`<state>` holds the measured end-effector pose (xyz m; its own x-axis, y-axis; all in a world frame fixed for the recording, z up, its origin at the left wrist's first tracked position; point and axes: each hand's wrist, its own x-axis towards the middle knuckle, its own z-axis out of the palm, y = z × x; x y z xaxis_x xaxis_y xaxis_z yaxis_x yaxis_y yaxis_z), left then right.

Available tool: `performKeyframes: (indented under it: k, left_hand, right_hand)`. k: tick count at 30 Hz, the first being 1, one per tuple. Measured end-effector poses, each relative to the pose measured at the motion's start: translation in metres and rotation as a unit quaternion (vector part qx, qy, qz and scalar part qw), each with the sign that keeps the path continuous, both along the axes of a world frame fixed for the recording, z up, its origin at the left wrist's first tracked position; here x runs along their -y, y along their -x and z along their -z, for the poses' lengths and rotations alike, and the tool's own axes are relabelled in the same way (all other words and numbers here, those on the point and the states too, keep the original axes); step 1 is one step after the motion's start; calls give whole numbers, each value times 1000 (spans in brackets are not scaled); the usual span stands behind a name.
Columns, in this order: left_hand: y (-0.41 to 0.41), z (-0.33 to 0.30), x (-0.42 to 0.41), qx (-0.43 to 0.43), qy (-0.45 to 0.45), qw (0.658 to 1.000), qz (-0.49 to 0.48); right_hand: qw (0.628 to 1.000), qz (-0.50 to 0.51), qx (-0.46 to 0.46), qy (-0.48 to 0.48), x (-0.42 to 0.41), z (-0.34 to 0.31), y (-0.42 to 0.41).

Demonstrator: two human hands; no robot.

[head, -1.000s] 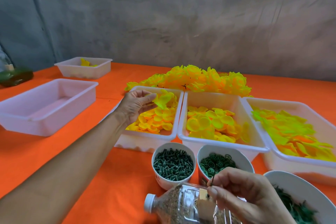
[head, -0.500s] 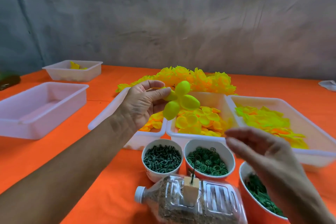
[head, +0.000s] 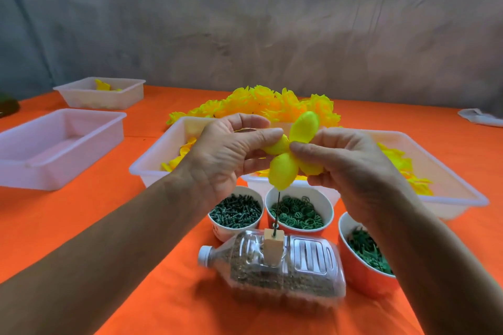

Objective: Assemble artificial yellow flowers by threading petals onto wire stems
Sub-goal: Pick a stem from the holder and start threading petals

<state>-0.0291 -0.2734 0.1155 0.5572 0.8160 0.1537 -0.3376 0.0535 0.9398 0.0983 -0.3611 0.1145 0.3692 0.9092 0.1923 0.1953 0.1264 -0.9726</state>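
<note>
Both hands hold one yellow petal piece (head: 283, 173) with several rounded lobes, raised above the table. My left hand (head: 226, 155) pinches its left lobe between thumb and fingers. My right hand (head: 348, 166) pinches its centre and right lobe. Directly below the petal piece, a thin dark wire stem (head: 277, 212) stands upright in a small wooden block (head: 272, 249) set into a sand-filled plastic bottle (head: 283, 275) lying on its side. The lowest lobe hangs just above the wire's tip.
White trays (head: 152, 163) of yellow petals sit behind my hands, with a heap of finished yellow flowers (head: 261, 103) beyond. Cups hold green pegs (head: 235, 211), green rings (head: 299, 215) and green pieces (head: 364, 250). Two more trays (head: 54, 149) stand at the left on the orange cloth.
My left hand lifted a petal piece out of the tray and brought it toward me. My right hand left the bottle, rose and took hold of the petal piece too.
</note>
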Motion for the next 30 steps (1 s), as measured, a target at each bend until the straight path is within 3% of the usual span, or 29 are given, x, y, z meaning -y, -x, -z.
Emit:
performKeyframes:
  k: [6, 21, 30]
  left_hand:
    - [15, 13, 14, -147, -24, 986, 74]
    - [23, 11, 18, -154, 25, 979, 127]
    - [21, -6, 5, -188, 5, 975, 119]
  right_hand:
    - [999, -20, -30, 32, 11, 4, 6]
    - [978, -121, -114, 124, 17, 1, 3]
    - [982, -101, -73, 142, 1, -20, 1]
